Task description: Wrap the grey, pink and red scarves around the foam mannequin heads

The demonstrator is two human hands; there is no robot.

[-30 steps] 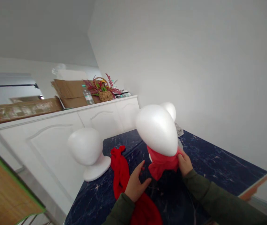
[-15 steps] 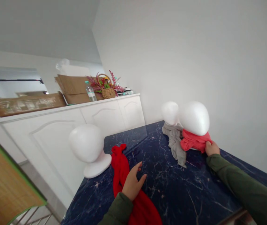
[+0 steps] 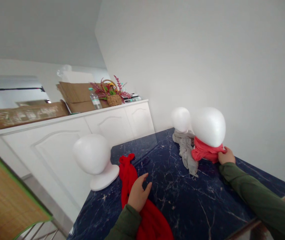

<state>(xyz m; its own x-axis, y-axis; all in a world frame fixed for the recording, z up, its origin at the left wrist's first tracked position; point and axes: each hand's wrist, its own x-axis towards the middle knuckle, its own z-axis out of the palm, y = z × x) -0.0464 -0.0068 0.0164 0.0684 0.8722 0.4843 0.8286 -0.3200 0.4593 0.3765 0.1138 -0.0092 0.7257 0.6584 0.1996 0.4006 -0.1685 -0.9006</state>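
Observation:
A coral scarf (image 3: 206, 150) is wrapped around the base of a white mannequin head (image 3: 209, 126) at the right of the table. My right hand (image 3: 226, 156) is closed at the scarf's right edge, its fingertips partly hidden. Just left of it, a grey scarf (image 3: 187, 153) encircles the neck of another white mannequin head (image 3: 181, 119), one end trailing on the table. My left hand (image 3: 138, 193) hovers open over a long red scarf (image 3: 128, 176), thumb and fingers apart. Beside that scarf stands a bare white mannequin head (image 3: 92, 154) on its round base.
The dark blue marbled table (image 3: 174, 190) meets a white cabinet (image 3: 112, 125) on the left. On that cabinet are cardboard boxes (image 3: 76, 95), a water bottle (image 3: 95, 99) and a flower basket (image 3: 114, 99). A plain wall rises behind the table.
The coral scarf sits more bunched under its head, and my right hand has shifted slightly at its edge. My left hand moved a little left and stays open. The view tilted slightly.

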